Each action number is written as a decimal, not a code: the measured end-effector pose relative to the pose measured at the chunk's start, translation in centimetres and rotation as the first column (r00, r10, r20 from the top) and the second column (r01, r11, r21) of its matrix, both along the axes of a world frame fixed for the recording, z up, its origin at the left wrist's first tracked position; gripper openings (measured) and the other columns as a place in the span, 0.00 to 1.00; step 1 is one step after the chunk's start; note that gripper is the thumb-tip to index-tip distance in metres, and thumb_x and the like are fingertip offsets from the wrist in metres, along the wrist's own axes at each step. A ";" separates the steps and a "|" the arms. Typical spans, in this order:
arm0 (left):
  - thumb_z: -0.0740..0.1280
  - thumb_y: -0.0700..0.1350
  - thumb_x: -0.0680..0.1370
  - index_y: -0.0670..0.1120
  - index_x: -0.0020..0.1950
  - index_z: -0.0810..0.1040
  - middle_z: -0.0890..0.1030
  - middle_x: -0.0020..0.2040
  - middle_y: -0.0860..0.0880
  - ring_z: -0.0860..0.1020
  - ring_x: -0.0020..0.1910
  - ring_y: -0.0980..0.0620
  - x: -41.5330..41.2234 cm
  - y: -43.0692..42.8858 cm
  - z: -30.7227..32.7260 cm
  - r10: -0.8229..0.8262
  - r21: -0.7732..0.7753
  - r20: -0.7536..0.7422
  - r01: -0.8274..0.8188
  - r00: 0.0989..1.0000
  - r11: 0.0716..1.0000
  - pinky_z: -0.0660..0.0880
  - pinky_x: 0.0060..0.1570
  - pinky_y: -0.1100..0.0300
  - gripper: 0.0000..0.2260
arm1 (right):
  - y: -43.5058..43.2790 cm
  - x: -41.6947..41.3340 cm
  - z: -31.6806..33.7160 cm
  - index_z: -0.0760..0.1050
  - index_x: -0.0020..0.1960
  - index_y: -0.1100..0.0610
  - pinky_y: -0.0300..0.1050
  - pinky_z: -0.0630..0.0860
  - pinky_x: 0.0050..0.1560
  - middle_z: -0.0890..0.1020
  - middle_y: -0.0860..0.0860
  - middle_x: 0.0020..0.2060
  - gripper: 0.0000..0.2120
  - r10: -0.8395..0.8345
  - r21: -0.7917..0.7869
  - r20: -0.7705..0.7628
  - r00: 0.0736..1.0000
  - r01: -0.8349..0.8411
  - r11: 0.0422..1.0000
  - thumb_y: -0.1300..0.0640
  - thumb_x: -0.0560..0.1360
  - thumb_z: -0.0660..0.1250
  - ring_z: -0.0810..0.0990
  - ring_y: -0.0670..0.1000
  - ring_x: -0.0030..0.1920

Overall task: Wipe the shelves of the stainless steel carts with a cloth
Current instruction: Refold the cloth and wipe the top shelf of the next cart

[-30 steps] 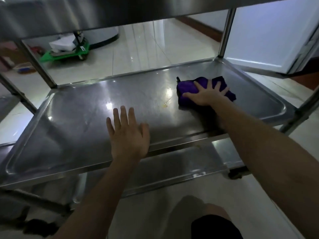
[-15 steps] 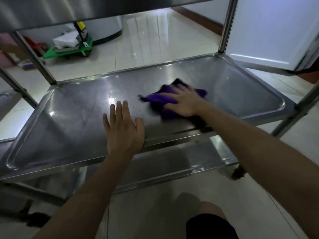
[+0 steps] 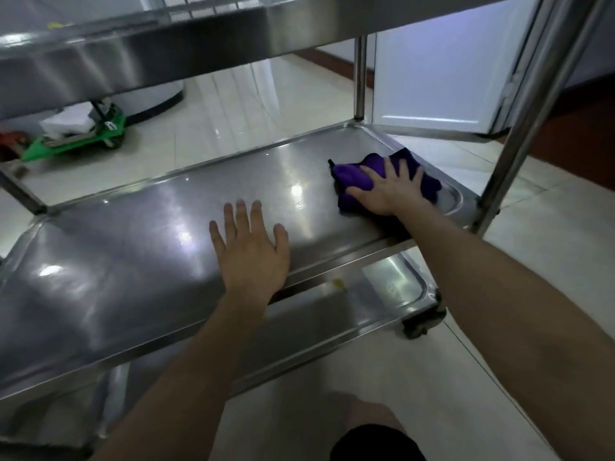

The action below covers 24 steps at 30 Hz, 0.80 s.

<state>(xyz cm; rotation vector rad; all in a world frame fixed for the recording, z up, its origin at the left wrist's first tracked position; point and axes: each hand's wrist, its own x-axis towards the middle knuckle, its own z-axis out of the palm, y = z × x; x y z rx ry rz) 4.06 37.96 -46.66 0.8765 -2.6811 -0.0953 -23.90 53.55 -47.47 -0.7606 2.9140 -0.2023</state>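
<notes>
Head view, cart in front of me. Middle shelf: stainless, shiny, raised rim all round. Cloth, purple and bunched, lies at the shelf's right end, just beside the right rim. Right hand lies flat on top of the cloth, fingers spread wide and pressing down, not curled around it. Left hand rests palm down on the bare steel near the front edge, about mid-shelf, fingers extended and slightly apart, holding nothing. The two hands are well apart. Lower shelf shows beneath the front edge, with a small yellowish speck on it. Upper shelf spans the top of the view. Floor beyond is pale tile; a green dolly stands at far left.
</notes>
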 end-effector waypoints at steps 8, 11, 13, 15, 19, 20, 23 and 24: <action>0.49 0.59 0.87 0.43 0.88 0.52 0.56 0.88 0.41 0.51 0.88 0.41 -0.4 0.0 -1.1 -0.013 0.018 0.006 0.013 1.000 1.000 0.49 0.86 0.37 0.33 | -4.3 -4.6 2.1 0.41 0.86 0.35 0.85 0.33 0.74 0.38 0.60 0.86 0.50 -0.060 0.104 0.119 0.991 0.048 0.993 0.14 0.71 0.48 0.34 0.74 0.83; 0.47 0.60 0.85 0.42 0.88 0.53 0.56 0.88 0.42 0.50 0.88 0.42 -0.3 0.0 -1.0 -0.028 0.011 0.001 0.028 1.000 1.000 0.48 0.86 0.38 0.34 | -9.7 -4.5 3.1 0.42 0.86 0.35 0.87 0.35 0.73 0.39 0.62 0.86 0.48 -0.032 0.112 0.096 0.995 0.021 0.993 0.15 0.73 0.49 0.35 0.75 0.82; 0.48 0.60 0.86 0.42 0.88 0.51 0.54 0.88 0.42 0.49 0.89 0.43 -0.5 -0.2 -1.2 -0.029 0.027 -0.019 0.029 0.999 0.999 0.47 0.86 0.38 0.34 | -14.3 -2.0 3.1 0.43 0.86 0.34 0.86 0.35 0.73 0.40 0.61 0.87 0.46 0.154 0.083 0.083 0.985 -0.161 0.983 0.17 0.75 0.50 0.36 0.74 0.83; 0.50 0.59 0.87 0.43 0.88 0.50 0.54 0.88 0.41 0.49 0.89 0.43 -0.5 -0.5 -1.4 -0.016 0.038 -0.041 0.017 0.999 0.999 0.47 0.86 0.39 0.33 | -18.1 1.5 2.5 0.45 0.86 0.33 0.85 0.33 0.73 0.40 0.59 0.87 0.43 0.363 0.070 0.067 0.929 -0.367 0.927 0.19 0.77 0.50 0.36 0.72 0.84; 0.49 0.59 0.85 0.44 0.88 0.51 0.55 0.88 0.42 0.51 0.88 0.43 -0.4 -0.6 -1.3 -0.003 0.065 -0.061 0.007 0.998 0.998 0.48 0.86 0.39 0.34 | -18.3 2.7 2.1 0.49 0.86 0.35 0.76 0.33 0.79 0.43 0.53 0.88 0.39 0.458 0.018 0.111 0.882 -0.462 0.887 0.23 0.80 0.52 0.37 0.64 0.86; 0.49 0.59 0.85 0.43 0.88 0.51 0.56 0.88 0.42 0.51 0.88 0.43 -0.4 -0.4 -1.2 0.000 0.065 -0.064 0.005 0.998 0.998 0.48 0.86 0.38 0.34 | -17.1 1.5 2.3 0.50 0.87 0.36 0.73 0.34 0.80 0.45 0.52 0.88 0.38 0.429 0.006 0.097 0.898 -0.431 0.902 0.25 0.80 0.52 0.39 0.63 0.86; 0.52 0.56 0.88 0.43 0.87 0.53 0.57 0.88 0.41 0.52 0.88 0.42 -0.4 0.1 -1.1 0.013 0.073 -0.067 -0.008 0.998 0.997 0.49 0.86 0.38 0.31 | -10.7 -4.0 2.4 0.50 0.86 0.36 0.74 0.37 0.81 0.47 0.54 0.88 0.37 0.210 -0.026 0.086 0.974 -0.208 0.978 0.27 0.81 0.53 0.42 0.64 0.86; 0.53 0.56 0.88 0.42 0.87 0.54 0.58 0.88 0.41 0.52 0.88 0.41 -0.4 0.2 -1.1 0.017 0.079 -0.074 -0.011 0.997 0.997 0.49 0.86 0.37 0.31 | -8.0 -5.8 2.2 0.49 0.86 0.36 0.75 0.36 0.80 0.47 0.55 0.88 0.37 0.118 -0.024 0.085 0.989 -0.117 0.993 0.27 0.81 0.53 0.41 0.65 0.86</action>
